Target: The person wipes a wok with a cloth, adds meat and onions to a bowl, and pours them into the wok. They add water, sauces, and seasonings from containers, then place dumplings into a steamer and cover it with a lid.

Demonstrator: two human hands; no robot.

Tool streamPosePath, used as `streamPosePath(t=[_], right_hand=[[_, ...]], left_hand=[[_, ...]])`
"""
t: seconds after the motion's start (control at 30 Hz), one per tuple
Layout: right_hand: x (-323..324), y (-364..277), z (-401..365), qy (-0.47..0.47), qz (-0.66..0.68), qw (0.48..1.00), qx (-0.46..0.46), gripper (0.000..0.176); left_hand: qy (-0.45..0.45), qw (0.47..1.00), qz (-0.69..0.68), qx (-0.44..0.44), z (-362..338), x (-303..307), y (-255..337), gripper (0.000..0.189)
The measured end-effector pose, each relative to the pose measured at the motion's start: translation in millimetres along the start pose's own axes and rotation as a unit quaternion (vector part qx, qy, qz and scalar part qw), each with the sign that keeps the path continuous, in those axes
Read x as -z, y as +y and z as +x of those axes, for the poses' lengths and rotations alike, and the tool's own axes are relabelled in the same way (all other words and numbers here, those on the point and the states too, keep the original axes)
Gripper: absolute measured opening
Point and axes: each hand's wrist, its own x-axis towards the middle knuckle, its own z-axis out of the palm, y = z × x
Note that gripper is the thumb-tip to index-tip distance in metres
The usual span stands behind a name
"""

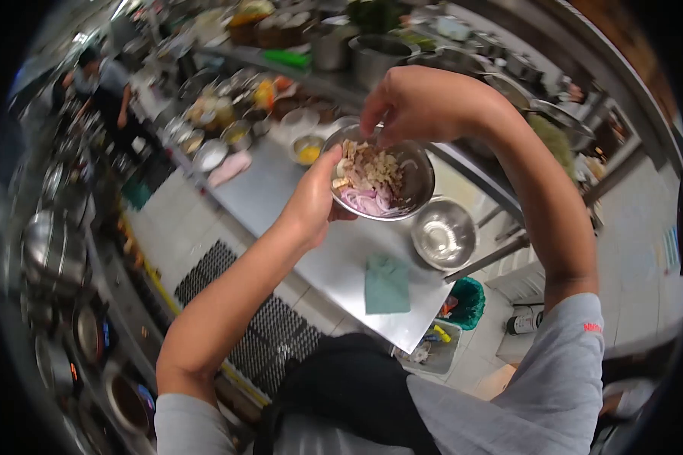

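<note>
My left hand point(312, 199) grips the near-left rim of a metal mixing bowl point(420, 180), held up above the steel table. Inside the bowl lie sliced purple-white onion point(366, 202), chopped pale bits point(385, 168) that look like garlic, and some brownish pieces. Over the bowl's far edge, my right hand point(421, 105) points downward with its fingers drawn together. Whatever those fingers hold, if anything, is too blurred to make out.
On the steel table point(330, 262) rest an upright metal bowl point(445, 233) and a green cloth point(387, 284). Several small bowls and ingredients crowd its far left. A shelf with pots point(379, 57) runs behind. Below are a green-lined bin point(469, 303) and a grey tub point(440, 353). A person point(114, 95) stands far left.
</note>
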Motion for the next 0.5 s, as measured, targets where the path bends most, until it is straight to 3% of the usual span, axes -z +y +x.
streamPosePath(t=[0.13, 0.17, 0.2, 0.23, 0.27, 0.37, 0.4, 0.47, 0.5], right_hand=[[-70, -81, 38, 0.052, 0.113, 0.985, 0.116, 0.017], [-94, -100, 46, 0.006, 0.095, 0.981, 0.170, 0.016], [-120, -122, 53, -0.035, 0.075, 0.969, 0.234, 0.014], [-142, -154, 55, 0.005, 0.099, 0.951, 0.293, 0.015], [-160, -186, 56, 0.046, 0.128, 0.928, 0.346, 0.017], [-213, -264, 60, -0.054, 0.187, 0.882, 0.430, 0.019], [-223, -289, 58, -0.041, 0.175, 0.863, 0.472, 0.025], [-234, -334, 44, 0.039, 0.193, 0.844, 0.499, 0.030], [-249, -351, 46, -0.026, 0.201, 0.837, 0.508, 0.033]], left_hand=[[0.088, 0.986, -0.094, -0.102, -58, 91, -61, 0.045], [0.122, 0.974, 0.028, -0.188, -83, 122, -87, 0.043], [0.169, 0.960, 0.072, -0.210, -118, 137, -102, 0.042], [0.218, 0.942, 0.116, -0.227, -153, 151, -116, 0.042], [0.270, 0.936, 0.062, -0.215, -185, 153, -123, 0.042], [0.431, 0.871, -0.053, -0.231, -281, 142, -150, 0.043], [0.485, 0.839, -0.063, -0.240, -310, 136, -158, 0.043], [0.530, 0.813, -0.060, -0.232, -371, 133, -183, 0.046], [0.537, 0.805, -0.092, -0.233, -402, 124, -195, 0.046]])
